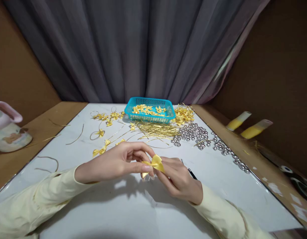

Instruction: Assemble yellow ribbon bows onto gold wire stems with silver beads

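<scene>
Two hands at work — left hand (113, 162) and right hand (179, 181) — with one yellow ribbon bow (154, 163) pinched between them. One turquoise basket (150, 109) on the white table (218, 186), holding a heap of small yellow bows too tangled to count; about seven more loose bows (101, 132) to its left, one bundle of gold wires (155, 130) in front. Silver bells (193, 133) — several dozen, uncountable; two yellow tubes (255, 128) at right; one pink-rimmed mug (7, 127) at left.
</scene>
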Action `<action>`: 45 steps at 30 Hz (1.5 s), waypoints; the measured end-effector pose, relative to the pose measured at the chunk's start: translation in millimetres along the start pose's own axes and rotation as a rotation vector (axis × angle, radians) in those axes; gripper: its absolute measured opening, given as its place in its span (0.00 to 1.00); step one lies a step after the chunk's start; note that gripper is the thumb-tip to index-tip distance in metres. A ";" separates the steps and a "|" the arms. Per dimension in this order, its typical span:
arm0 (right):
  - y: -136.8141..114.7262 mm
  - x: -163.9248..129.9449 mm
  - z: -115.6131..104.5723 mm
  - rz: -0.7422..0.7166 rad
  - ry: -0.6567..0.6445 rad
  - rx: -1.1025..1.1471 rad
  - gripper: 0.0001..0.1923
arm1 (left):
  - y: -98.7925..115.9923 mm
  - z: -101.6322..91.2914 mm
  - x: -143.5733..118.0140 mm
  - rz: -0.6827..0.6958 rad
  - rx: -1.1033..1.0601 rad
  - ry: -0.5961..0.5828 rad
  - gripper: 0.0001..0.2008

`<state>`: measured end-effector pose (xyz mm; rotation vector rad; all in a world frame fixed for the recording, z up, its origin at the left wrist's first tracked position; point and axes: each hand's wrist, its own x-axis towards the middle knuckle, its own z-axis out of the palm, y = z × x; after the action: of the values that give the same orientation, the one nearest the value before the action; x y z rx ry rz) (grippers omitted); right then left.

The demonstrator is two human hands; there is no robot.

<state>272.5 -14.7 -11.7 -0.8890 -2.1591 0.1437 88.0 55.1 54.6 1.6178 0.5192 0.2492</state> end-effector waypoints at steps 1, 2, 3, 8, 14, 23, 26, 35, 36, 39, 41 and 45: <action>-1.0 -0.2 0.1 -0.010 0.000 0.010 0.12 | 0.1 -0.4 0.0 0.003 -0.005 -0.014 0.08; -2.1 -0.4 0.3 -0.021 0.001 0.023 0.12 | 0.1 -0.7 -0.1 0.006 -0.013 -0.035 0.09; -3.2 -0.5 0.4 -0.032 0.003 0.037 0.11 | -0.2 -0.9 -0.2 0.008 -0.023 -0.056 0.09; -6.3 -0.3 -2.5 -0.051 0.003 0.029 0.12 | -1.8 -0.8 -0.6 -0.021 -0.071 -0.151 0.09; 3.5 -0.6 -7.3 -0.012 -0.062 0.028 0.11 | 0.4 -2.5 -1.2 0.004 -0.044 -0.109 0.07; 2.9 10.6 -31.5 0.244 -0.047 0.349 0.06 | -4.8 0.6 -2.0 0.087 0.392 0.081 0.06; 0.4 11.0 -27.9 0.312 -0.076 0.331 0.10 | -12.4 3.9 0.7 0.167 0.532 0.099 0.04; -0.5 8.8 -17.1 0.288 -0.091 0.211 0.15 | -19.8 -1.3 -0.4 0.178 0.851 0.064 0.16; -0.1 8.6 -17.5 0.285 -0.091 0.213 0.15 | -18.9 -2.1 -1.0 0.156 0.873 0.062 0.18; 1.0 8.1 -18.0 0.270 -0.105 0.223 0.14 | -15.3 -4.2 -1.9 0.125 0.903 0.055 0.18; 1.5 7.8 -17.9 0.260 -0.112 0.225 0.14 | -12.9 -6.0 -1.8 0.136 0.915 0.035 0.16; 2.4 7.5 -17.2 0.256 -0.117 0.228 0.14 | -10.9 -11.0 -2.6 0.169 0.914 -0.026 0.12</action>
<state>282.5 -11.2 4.0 -1.0400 -2.0744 0.5701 78.7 64.0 45.6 2.5561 0.5047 0.1133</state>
